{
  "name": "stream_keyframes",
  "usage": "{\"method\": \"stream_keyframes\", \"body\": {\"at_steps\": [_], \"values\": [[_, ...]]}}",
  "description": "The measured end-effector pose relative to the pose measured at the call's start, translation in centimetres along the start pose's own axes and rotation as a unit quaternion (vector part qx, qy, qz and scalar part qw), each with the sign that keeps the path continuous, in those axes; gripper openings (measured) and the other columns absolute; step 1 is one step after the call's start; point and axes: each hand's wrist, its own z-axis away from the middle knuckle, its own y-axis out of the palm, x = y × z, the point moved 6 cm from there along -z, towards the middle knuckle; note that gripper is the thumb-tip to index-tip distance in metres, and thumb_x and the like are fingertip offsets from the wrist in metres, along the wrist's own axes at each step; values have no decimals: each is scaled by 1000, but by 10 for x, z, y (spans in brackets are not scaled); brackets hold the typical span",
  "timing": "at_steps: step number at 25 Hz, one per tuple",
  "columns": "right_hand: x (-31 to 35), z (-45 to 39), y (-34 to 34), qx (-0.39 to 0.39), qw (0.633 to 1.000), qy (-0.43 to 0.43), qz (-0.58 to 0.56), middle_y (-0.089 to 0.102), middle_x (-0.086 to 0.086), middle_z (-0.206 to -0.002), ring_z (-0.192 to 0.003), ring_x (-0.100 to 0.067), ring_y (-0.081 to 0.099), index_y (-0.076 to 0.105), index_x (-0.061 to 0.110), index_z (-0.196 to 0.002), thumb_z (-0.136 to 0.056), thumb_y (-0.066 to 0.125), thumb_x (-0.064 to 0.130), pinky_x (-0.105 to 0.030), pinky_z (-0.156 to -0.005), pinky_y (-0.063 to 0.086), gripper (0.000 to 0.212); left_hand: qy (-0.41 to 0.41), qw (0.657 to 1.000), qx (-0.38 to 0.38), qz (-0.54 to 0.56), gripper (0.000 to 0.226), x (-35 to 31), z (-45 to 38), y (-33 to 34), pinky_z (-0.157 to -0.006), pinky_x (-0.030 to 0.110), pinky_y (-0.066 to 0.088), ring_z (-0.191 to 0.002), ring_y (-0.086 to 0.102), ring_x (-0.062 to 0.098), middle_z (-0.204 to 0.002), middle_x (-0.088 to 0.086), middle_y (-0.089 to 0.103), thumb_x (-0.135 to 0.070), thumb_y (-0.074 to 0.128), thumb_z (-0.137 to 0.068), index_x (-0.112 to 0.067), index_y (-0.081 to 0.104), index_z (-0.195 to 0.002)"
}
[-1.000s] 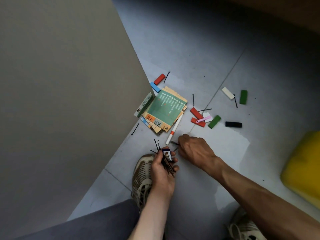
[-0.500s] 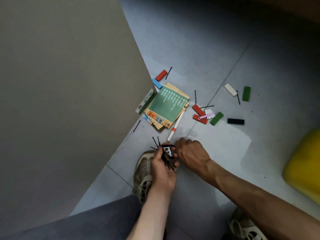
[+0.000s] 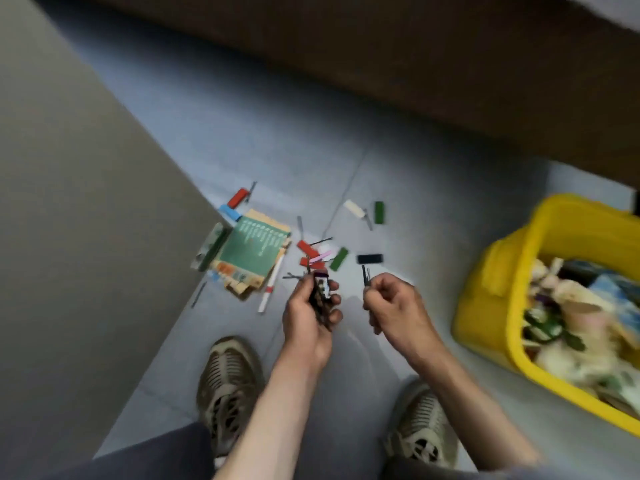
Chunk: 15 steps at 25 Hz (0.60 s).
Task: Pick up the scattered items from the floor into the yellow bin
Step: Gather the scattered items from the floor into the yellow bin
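My left hand (image 3: 306,315) grips a bundle of black hairpins with a small card (image 3: 320,289), held above the floor. My right hand (image 3: 393,306) pinches a black hairpin (image 3: 365,277) that sticks up from its fingers. The yellow bin (image 3: 498,306) stands to the right, partly filled with mixed items. On the floor ahead lie a stack of booklets (image 3: 252,252), a white and red pen (image 3: 272,285), red blocks (image 3: 307,249), green blocks (image 3: 338,259), a black block (image 3: 370,259), a white block (image 3: 353,207), a blue block (image 3: 229,212) and loose hairpins. The frame is blurred.
A large grey panel (image 3: 86,237) fills the left side, its edge close to the booklets. A dark brown surface (image 3: 415,64) runs across the top. My two shoes (image 3: 228,386) stand on the grey tiled floor below my hands.
Both hands rose from the floor. My right hand lifted a hairpin and moved right, away from the left hand. The view swung right, bringing the bin's inside into sight.
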Motion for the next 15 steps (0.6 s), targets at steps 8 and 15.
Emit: {"method": "stream_keyframes", "body": {"at_steps": [8, 15], "values": [[12, 110, -217, -368, 919, -35, -137, 69, -4, -62, -50, -16, 56, 67, 23, -70, -84, 62, 22, -31, -50, 45, 15, -81, 932, 257, -244, 23, 127, 111, 231, -40, 16, 36, -46, 53, 11, -65, 3, 63, -24, 46, -100, -11, 64, -93], [0, 131, -253, -407, 913, -20, 20, 70, 15, -98, -94, 2, 62, 71, 23, -111, -97, 54, 27, -14, -78, 45, 23, -115, 898, 278, -319, 45, 160, 131, 233, -100, 29, 37, -119, 52, 10, -126, -7, 58, -41, 38, -102, -14, 55, -134]]}}
